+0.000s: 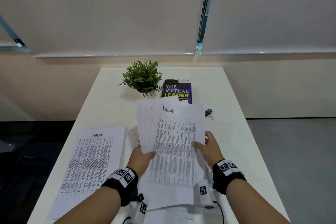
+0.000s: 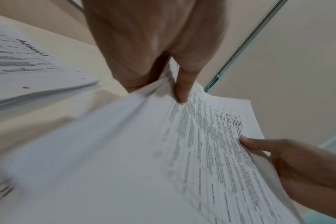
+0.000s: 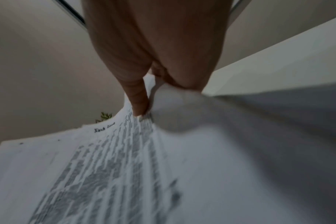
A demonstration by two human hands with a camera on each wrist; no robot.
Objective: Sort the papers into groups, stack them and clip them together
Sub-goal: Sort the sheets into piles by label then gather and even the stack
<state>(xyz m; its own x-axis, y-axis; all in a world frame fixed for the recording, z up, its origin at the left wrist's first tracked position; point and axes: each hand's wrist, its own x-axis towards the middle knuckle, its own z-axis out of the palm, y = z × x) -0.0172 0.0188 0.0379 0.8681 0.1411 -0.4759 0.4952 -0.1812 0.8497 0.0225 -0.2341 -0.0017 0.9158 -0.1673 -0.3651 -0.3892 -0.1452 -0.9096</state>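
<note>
White printed sheets headed "Task List" (image 1: pixel 172 143) are held fanned above the table (image 1: pixel 227 96), pinched at one edge by the left hand (image 1: pixel 141 158) and at the other by the right hand (image 1: pixel 209 148). Left of them lies the "ADMIN" stack (image 1: pixel 91 162); a clip (image 1: pixel 209 113) lies behind them, a book (image 1: pixel 177 90) and a plant (image 1: pixel 142 77) farther back.

Fanned sheaf of printed sheets (image 1: pixel 172 143), top pg headed "Task List", is being held tilted above the table, approx. centre, pinched at both side edges. "ADMIN" stack (image 1: pixel 91 162), printed tables, is lying flat to the left, well apart. Black binder clip (image 1: pixel 209 113) is lying far right of the sheaf.
</note>
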